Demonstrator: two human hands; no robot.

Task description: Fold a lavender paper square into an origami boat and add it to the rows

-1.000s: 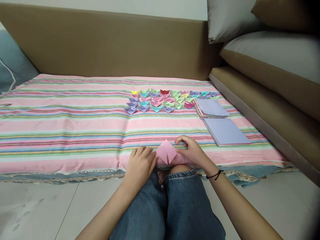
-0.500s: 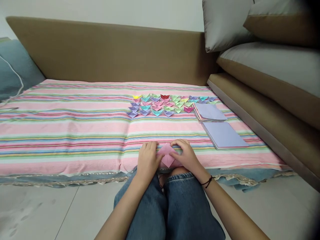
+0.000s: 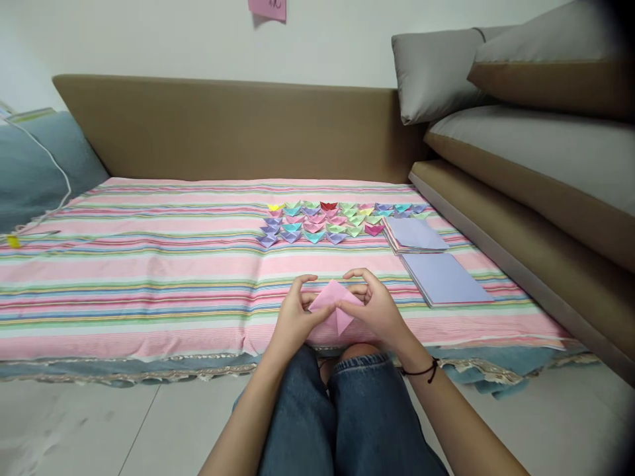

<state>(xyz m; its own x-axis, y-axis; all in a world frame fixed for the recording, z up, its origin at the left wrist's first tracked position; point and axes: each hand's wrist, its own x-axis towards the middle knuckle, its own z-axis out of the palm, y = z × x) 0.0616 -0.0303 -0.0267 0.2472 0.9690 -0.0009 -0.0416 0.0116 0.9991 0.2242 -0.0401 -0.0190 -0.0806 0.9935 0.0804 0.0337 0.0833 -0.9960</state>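
Observation:
A pink folded paper [image 3: 333, 291], diamond-shaped with a crease or slit down its lower part, is held between my two hands just above the bed's front edge. My left hand [image 3: 297, 314] grips its left side, thumb on the near face and index finger raised off it. On the right side my right hand [image 3: 380, 307] pinches it the same way, its thumb near the paper's middle. Farther off lie rows of small folded paper boats [image 3: 313, 236] in several colours.
Two stacks of square paper, an upper stack [image 3: 417, 235] and a lower stack [image 3: 446, 281], lie to the right on the striped cloth [image 3: 149, 277]. Grey and brown cushions [image 3: 536, 145] are piled at the right. A white cord [image 3: 54, 165] runs along the left.
The pink paper has come up off the cloth, and its lower half now stands folded out. Both hands' fingers have moved behind it. The view has tilted upward.

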